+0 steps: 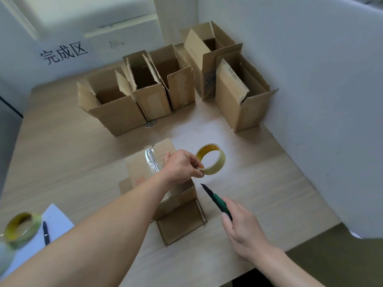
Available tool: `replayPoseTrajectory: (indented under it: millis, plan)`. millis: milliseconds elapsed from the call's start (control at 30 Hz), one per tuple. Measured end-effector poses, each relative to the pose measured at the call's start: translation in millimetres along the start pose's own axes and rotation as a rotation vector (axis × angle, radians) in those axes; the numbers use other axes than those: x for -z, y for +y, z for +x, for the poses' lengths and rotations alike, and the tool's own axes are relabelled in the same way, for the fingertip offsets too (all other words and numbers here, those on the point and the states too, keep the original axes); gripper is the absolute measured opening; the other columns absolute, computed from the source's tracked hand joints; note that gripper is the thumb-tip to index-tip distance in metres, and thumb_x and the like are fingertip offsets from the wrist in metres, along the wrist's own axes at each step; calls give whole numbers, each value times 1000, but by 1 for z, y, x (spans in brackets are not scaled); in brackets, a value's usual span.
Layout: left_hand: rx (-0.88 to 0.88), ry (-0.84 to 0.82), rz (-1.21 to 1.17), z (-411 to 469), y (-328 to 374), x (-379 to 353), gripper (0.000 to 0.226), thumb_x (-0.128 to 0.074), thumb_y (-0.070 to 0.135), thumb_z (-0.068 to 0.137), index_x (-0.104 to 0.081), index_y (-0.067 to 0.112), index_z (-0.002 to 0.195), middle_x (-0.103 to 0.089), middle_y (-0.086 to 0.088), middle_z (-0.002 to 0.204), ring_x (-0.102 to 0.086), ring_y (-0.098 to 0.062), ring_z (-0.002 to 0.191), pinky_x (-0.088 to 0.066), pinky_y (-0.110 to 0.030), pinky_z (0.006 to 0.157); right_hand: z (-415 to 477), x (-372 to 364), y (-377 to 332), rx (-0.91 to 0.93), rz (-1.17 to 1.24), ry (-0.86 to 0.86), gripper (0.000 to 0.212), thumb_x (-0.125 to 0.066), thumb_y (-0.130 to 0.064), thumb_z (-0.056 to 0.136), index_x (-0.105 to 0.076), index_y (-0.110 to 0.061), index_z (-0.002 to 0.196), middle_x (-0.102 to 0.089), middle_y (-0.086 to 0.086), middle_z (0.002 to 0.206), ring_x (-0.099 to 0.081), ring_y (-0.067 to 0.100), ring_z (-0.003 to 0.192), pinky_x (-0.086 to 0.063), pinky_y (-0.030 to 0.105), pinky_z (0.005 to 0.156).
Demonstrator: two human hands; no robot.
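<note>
Head view, looking down at a pale worktop (259,183). Hiding much of the small carton (143,164) under the left forearm, leaving only its taped top seam, some red print too small for reading, and a near flap showing. Pinching a tape roll (213,159) by its rim with the left hand (182,166), thumb and curled fingers closed on it, keeping it upright just right of the carton; resting on the surface or raised, hard telling. Gripping a green utility knife (216,200) in the right hand (243,230), fingers wrapping the handle and covering its rear end, dark blade pointing toward the roll without touching. Blurring and cropping a second tape roll (21,228) at the lower left edge, near a pen (46,233) lying on white paper (59,216). Standing along the back, five open cartons (116,114), half concealing a small metal disc (150,123). Closing off the right side, a white partition (331,100).
</note>
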State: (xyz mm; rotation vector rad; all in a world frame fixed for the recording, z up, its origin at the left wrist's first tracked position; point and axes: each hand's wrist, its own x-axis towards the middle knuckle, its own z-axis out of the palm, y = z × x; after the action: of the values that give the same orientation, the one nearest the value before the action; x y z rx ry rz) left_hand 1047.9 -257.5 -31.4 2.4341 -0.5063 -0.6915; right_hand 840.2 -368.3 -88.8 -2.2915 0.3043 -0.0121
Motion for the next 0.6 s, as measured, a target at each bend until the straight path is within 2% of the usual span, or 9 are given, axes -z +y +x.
replayPoseTrajectory:
  millis: [100,200,367,467,600]
  plan:
    - [-1,5,12,-1,1,-1,18,-88,32,68,-71,34,63,-65,27,59,-62,-3,89,-31,-53,112,2,-1,-5,-12,39,-15,38,-47,-16,98,-52,-22,135,-58,-11,108,-53,4,95,-38,11,78]
    - [-1,10,3,0,1,-2,18,-88,32,68,-71,33,63,-65,27,59,-62,-3,89,-31,-54,112,5,-1,-8,-9,38,-29,38,-47,-16,99,-51,-20,137,-56,-12,110,-50,0,96,-33,3,79]
    - [3,31,10,-1,4,-2,17,-87,33,70,-71,33,65,-66,22,62,-57,-2,89,-24,-53,113,8,-4,-14,7,38,-50,39,-45,-17,99,-50,-23,137,-58,-11,113,-54,6,102,-40,16,84]
    - [4,34,1,-1,5,-1,13,-86,33,72,-73,32,69,-67,21,66,-52,3,86,-20,-54,113,10,-6,-13,-4,24,-38,39,-46,-17,99,-50,-23,137,-58,-10,113,-54,6,101,-42,18,84]
    - [1,30,5,-1,4,-2,11,-84,33,74,-74,30,73,-67,19,69,-46,7,84,-19,-55,113,11,-6,-14,1,-35,-32,38,-43,-20,101,-47,-24,138,-59,-4,114,-57,17,104,-46,27,83]
